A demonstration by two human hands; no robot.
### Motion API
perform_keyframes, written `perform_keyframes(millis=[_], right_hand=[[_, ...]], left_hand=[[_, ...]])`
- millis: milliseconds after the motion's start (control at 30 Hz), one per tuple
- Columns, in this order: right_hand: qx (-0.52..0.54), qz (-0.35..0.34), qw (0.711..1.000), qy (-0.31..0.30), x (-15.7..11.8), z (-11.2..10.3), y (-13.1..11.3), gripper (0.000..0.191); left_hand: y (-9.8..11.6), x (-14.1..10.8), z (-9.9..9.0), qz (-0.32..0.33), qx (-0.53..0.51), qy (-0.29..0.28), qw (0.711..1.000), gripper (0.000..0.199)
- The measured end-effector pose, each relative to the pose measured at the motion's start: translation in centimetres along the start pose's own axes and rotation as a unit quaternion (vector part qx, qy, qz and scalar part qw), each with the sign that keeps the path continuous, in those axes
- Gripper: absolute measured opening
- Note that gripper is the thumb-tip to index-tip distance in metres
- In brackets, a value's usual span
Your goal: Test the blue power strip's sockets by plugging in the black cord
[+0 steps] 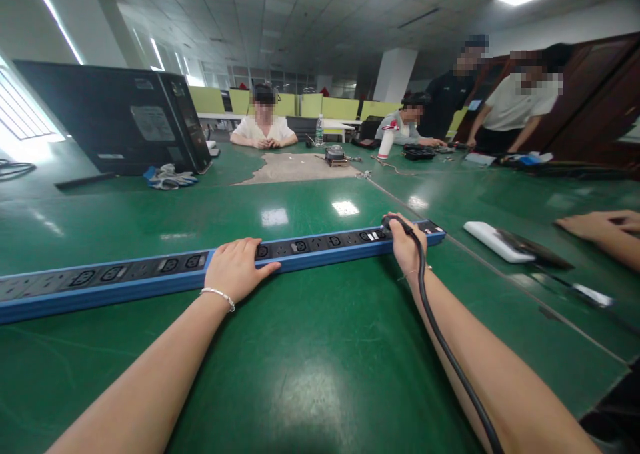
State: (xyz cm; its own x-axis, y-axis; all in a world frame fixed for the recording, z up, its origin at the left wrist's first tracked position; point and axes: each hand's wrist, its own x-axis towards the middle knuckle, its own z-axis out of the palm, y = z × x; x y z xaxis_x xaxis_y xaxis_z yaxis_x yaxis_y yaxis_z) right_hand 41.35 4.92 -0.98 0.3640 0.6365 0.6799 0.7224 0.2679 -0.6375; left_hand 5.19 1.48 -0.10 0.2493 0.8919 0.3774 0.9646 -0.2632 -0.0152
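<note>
A long blue power strip (310,253) with black sockets lies across the green table. My left hand (235,267) rests over its middle, fingers on the far side and thumb stretched along the near edge. Close to the strip's right end, my right hand (403,241) is closed around a black power plug (389,222). The plug is at the sockets; whether it sits fully in one is hidden by my fingers. From it a black cable (440,341) runs back along my right forearm.
A black computer case (115,117) stands at the back left beside grey-blue gloves (170,177). On the right lie a white device (497,241) and another person's hands (600,224). Farther back are a bottle (319,131), a small metal device (335,155) and several people.
</note>
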Motion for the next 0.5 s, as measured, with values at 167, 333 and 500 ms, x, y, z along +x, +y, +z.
perform_keyframes(millis=[167,333,500], right_hand=[[0.002,0.013,0.995,-0.094,-1.8,2.1,-3.6,0.031],[-0.038,0.03,0.992,-0.117,-2.6,3.3,-4.7,0.03],[-0.073,-0.01,0.991,-0.116,-2.9,3.4,-5.4,0.032]], left_hand=[[0.0,0.0,0.0,-0.004,0.0,-0.001,1.0,0.067],[0.1,0.0,-0.1,-0.003,-0.003,-0.002,1.0,0.067],[0.0,0.0,-0.1,-0.002,-0.001,-0.003,1.0,0.067]])
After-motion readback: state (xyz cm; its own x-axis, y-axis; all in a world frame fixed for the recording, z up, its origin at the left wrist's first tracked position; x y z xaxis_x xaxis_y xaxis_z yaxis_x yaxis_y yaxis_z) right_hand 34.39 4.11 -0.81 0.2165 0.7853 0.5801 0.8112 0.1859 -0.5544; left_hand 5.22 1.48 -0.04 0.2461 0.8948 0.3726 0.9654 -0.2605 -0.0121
